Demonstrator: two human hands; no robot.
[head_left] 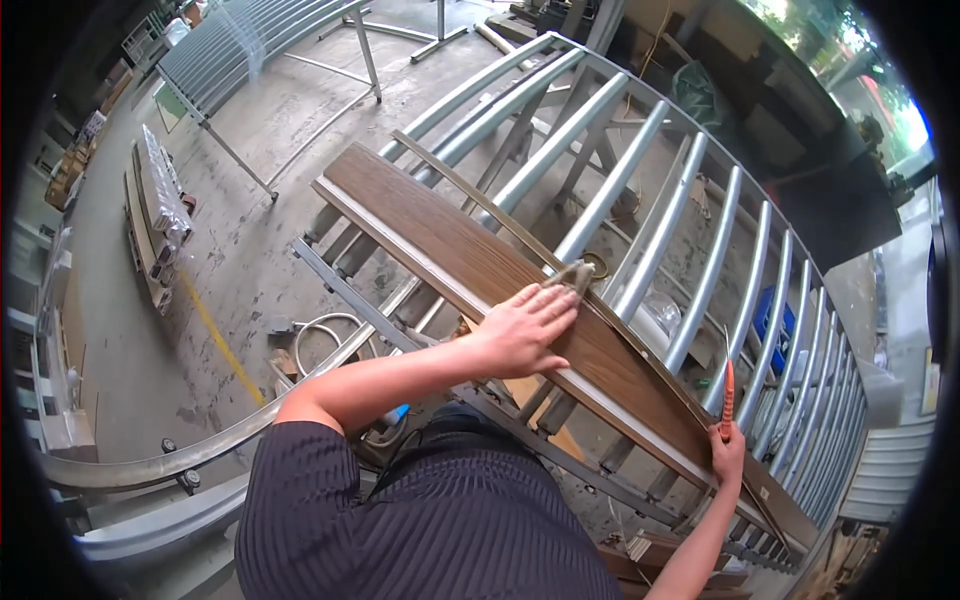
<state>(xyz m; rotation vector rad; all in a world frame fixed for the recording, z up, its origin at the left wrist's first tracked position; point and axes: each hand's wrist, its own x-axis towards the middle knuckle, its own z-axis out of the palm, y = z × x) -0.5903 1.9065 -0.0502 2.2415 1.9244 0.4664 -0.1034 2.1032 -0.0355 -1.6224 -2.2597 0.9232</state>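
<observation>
A long dark-brown wood-grain board (430, 215) with a pale strip along its near edge lies slantwise across a metal roller conveyor. My left hand (530, 325) is spread over the middle of it, pressing a greyish-brown rag (572, 277) down with its fingertips. Near the board's right end, my right hand (728, 455) is closed around the orange-red handle of a thin-bladed knife (728, 390), whose blade points up and away from me. A narrow brown strip (480, 200) runs along the board's far edge.
Silver rollers (610, 200) stretch beyond the board and curve away right. A ring of tape (597, 264) is near the rag. A curved metal rail (150, 470) passes at lower left. On the floor stand wrapped panels (155, 215); a roller frame (225, 60) is at back left.
</observation>
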